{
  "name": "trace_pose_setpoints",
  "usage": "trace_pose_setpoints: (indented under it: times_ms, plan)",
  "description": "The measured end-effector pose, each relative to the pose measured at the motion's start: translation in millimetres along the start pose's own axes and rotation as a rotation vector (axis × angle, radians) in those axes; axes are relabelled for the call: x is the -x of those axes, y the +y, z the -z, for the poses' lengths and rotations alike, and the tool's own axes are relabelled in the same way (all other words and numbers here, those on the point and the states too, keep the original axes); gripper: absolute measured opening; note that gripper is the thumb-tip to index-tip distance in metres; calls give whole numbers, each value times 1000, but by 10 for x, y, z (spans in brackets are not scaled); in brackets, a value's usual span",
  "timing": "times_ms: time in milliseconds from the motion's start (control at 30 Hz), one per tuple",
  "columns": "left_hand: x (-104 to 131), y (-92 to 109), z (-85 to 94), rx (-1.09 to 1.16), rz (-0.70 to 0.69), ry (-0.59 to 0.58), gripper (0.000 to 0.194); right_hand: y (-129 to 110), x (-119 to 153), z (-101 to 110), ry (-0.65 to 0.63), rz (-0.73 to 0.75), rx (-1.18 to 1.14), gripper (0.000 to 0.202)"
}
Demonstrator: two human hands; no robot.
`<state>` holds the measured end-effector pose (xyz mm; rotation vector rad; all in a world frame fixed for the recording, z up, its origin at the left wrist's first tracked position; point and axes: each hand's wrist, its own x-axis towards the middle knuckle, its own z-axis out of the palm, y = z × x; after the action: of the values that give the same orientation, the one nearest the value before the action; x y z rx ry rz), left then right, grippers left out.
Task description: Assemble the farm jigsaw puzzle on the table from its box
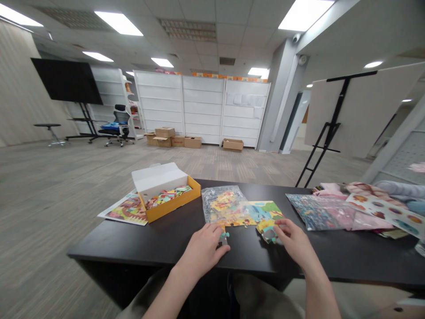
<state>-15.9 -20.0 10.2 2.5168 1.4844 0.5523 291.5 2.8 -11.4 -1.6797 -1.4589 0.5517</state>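
Note:
My left hand [206, 249] rests low over the dark table, its fingers curled on a puzzle piece [223, 238] that shows between thumb and fingertips. My right hand [292, 239] pinches the right edge of a small joined group of puzzle pieces [267, 231], yellow and teal. Just beyond both hands lies a partly assembled puzzle [262, 212] with a blue and green picture. Its left part meets a clear plastic bag [212, 204], where yellow pieces [226, 200] show.
An open yellow box [172, 206] of loose pieces stands on the left, beside a printed picture sheet [128, 208]. On the right are a bagged colourful item [312, 212], a sticker sheet [385, 212] and pink cloth [332, 193]. The table's front edge [146, 262] is close.

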Motion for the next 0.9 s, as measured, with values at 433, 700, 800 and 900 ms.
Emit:
trace_pose_setpoints:
  times_ms: [433, 700, 800, 900]
  plan:
    - [88, -120, 164, -80, 56, -50, 20, -87, 23, -84, 96, 36, 316, 36]
    - [85, -110, 146, -114, 34, -50, 19, -771, 291, -693, -302, 260, 314, 21]
    - [86, -103, 116, -119, 15, -42, 20, -916, 378, -827, -312, 223, 405, 19]
    - [86, -117, 79, -97, -1, -15, 23, -975, 421, -827, -333, 202, 441, 24]
